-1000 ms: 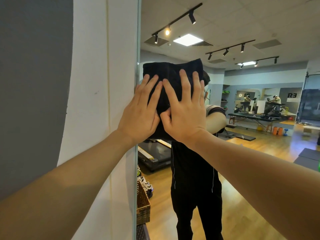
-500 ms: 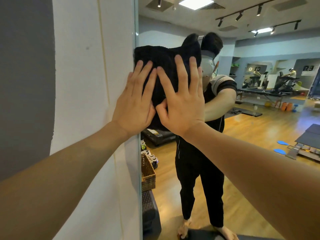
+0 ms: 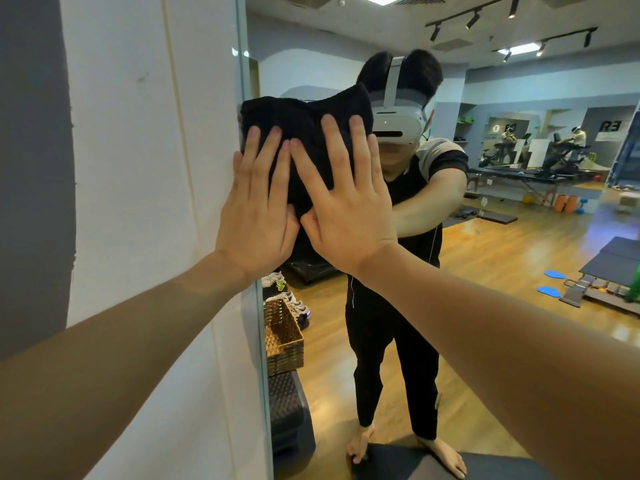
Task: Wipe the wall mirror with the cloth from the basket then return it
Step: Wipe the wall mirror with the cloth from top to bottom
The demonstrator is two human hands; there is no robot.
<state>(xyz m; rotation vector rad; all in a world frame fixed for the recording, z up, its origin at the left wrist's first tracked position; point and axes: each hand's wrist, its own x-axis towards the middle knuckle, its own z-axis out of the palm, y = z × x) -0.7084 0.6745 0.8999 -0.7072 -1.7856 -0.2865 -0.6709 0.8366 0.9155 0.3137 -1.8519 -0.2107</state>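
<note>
Both hands press the black cloth (image 3: 304, 140) flat against the wall mirror (image 3: 502, 237), just inside its left edge.

Low beside that mirror edge the wicker basket (image 3: 282, 336) shows in reflection; its contents cannot be told. Since half a second ago the cloth and hands sit lower against the reflected person, whose headset is now uncovered. The left hand (image 3: 254, 216) and right hand (image 3: 346, 209) lie side by side, fingers straight and slightly spread on the cloth, thumbs touching. The cloth is bunched, its long axis running roughly upright, top edge pointing up.
</note>
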